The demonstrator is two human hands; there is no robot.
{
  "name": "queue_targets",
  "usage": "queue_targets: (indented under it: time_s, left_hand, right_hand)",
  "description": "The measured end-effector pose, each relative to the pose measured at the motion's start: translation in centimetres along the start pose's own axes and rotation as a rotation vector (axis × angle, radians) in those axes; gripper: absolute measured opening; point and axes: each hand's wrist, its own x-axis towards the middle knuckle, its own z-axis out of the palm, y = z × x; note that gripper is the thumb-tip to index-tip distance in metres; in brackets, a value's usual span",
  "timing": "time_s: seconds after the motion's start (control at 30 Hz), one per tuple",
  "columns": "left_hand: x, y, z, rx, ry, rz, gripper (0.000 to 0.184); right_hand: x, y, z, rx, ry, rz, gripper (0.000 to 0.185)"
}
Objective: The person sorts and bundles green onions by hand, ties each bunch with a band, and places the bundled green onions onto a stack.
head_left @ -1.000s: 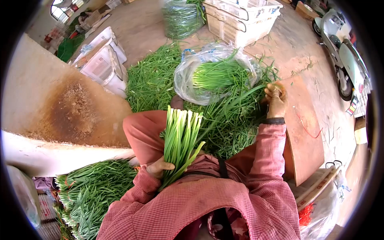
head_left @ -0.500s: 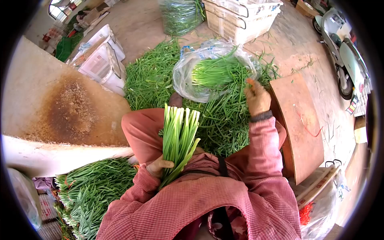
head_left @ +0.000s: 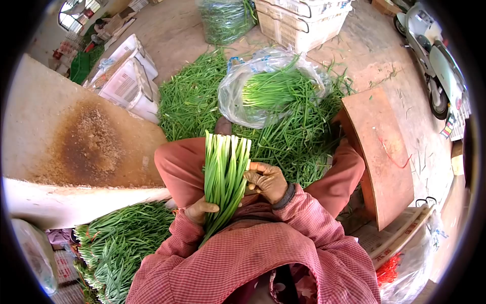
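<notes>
A bunch of green stalks (head_left: 223,175) with pale cut ends pointing up stands over my lap. My left hand (head_left: 201,210) is wrapped round its lower part, thumb across the front. At the bunch's upper right side is my right hand (head_left: 267,181), its fingers curled close to the stalks; what they pinch, if anything, is too small to name. Beyond my legs, an open clear plastic bag (head_left: 233,96) holds more green stalks (head_left: 276,90). Loose green leaves (head_left: 190,99) lie heaped around the bag.
Tied bundles (head_left: 124,243) are piled at lower left. A stained slab (head_left: 45,116) stands left, a brown board (head_left: 382,157) right. White crates (head_left: 304,25), a filled bag (head_left: 225,20) and a scooter (head_left: 435,61) stand farther off. Red ties (head_left: 389,269) lie lower right.
My right hand has come from the leaf heap on the right, down and left to the bunch. The long leaf near it earlier is gone from view. My left hand still holds the bunch.
</notes>
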Motion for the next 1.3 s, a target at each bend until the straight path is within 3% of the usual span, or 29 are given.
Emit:
queue_targets:
  time_s: [0.07, 0.13, 0.17, 0.33, 0.4, 0.43, 0.47, 0.53, 0.57, 0.67, 0.73, 0.77, 0.8, 0.87, 0.93, 0.97, 1.03, 1.07, 1.13, 1.2, 1.27, 1.3]
  left_hand:
    - [-0.2, -0.1, -0.5, -0.001, 0.027, 0.011, 0.071]
    - [-0.5, 0.0, -0.7, -0.001, 0.054, 0.021, 0.068]
    - [-0.6, 0.4, -0.5, 0.032, 0.065, -0.015, 0.064]
    - [-0.1, 1.0, 1.5, 0.158, 0.237, 0.036, 0.059]
    - [0.0, 1.0, 2.2, 0.300, 0.284, 0.153, 0.058]
    - [0.1, 1.0, 2.6, 0.381, 0.304, 0.189, 0.058]
    - [0.3, 0.9, 2.6, 0.380, 0.303, 0.190, 0.058]
    - [0.7, 0.7, 2.6, 0.398, 0.305, 0.234, 0.057]
    - [0.9, 0.8, 2.5, 0.398, 0.303, 0.241, 0.057]
    - [1.2, 0.9, 3.4, 0.497, 0.341, 0.221, 0.061]
    - [1.3, 1.4, 6.0, 1.289, 0.523, 0.129, 0.063]
    - [1.1, 1.5, 5.6, 1.218, 0.415, 0.018, 0.076]
    - [1.1, 2.6, 4.9, 1.218, 0.414, 0.024, 0.076]
    - [1.4, 6.1, 2.8, 0.933, -0.207, 0.190, 0.091]
    - [3.0, 7.9, 0.9, 0.728, -0.173, 0.276, 0.101]
    - [4.6, 7.8, 0.0, 0.780, -0.157, 0.316, 0.098]
    - [6.1, 7.0, 1.1, 0.388, -0.149, 0.079, 0.092]
    - [6.6, 6.7, 1.2, 0.263, -0.148, -0.002, 0.089]
    - [7.5, 6.4, 1.2, 0.135, -0.189, -0.040, 0.083]
    - [7.8, 5.9, 1.3, 0.051, -0.293, -0.162, 0.077]
    - [8.0, 5.4, 0.8, 0.017, -0.288, -0.139, 0.075]
    - [8.2, 5.4, 0.4, -0.001, -0.282, -0.115, 0.073]
  right_hand:
    - [-0.3, -0.6, 0.1, 0.019, 0.009, -0.047, 0.019]
    - [0.0, -2.0, 0.6, -0.155, 0.274, -0.333, 0.019]
    - [0.6, -1.7, 0.2, -0.375, 0.205, -0.618, 0.026]
    - [1.4, -0.3, 0.5, -0.089, 0.026, -0.500, 0.045]
    - [0.7, -1.8, 1.6, 0.278, -0.053, -0.411, 0.047]
    - [1.4, -0.7, 0.0, 0.222, -0.135, -0.379, 0.059]
    - [1.3, -1.3, -0.2, 0.221, -0.134, -0.380, 0.059]
    - [0.9, -2.8, -0.2, 0.292, -0.374, -0.231, 0.078]
    - [0.4, -3.4, 0.1, 0.399, -0.363, -0.205, 0.088]
    - [0.3, -4.6, 0.3, 0.201, -0.404, -0.260, 0.091]
    - [0.8, -4.6, 1.1, 0.027, -0.193, -0.281, 0.081]
    - [0.7, -4.6, 1.7, 0.161, -0.095, -0.202, 0.067]
    - [0.8, -4.6, 1.4, 0.156, -0.096, -0.205, 0.067]
    - [1.1, -4.0, 0.9, 0.123, -0.155, -0.201, 0.059]
    - [1.3, -3.8, 1.3, 0.143, -0.169, -0.184, 0.054]
    - [1.8, -3.3, 1.5, 0.081, -0.193, -0.225, 0.054]
    - [2.0, -3.9, 2.1, 0.005, -0.175, -0.239, 0.060]
    - [2.2, -4.2, 2.2, -0.075, -0.114, -0.401, 0.072]
    - [2.3, -5.2, 2.3, -0.484, 0.228, -0.906, 0.085]
    - [2.0, -6.2, 1.8, -0.569, 0.309, -0.899, 0.078]
    - [2.1, -6.0, 0.7, -0.758, -0.014, -0.611, 0.061]
    - [2.3, -5.3, 1.0, -0.714, -0.029, -0.645, 0.047]
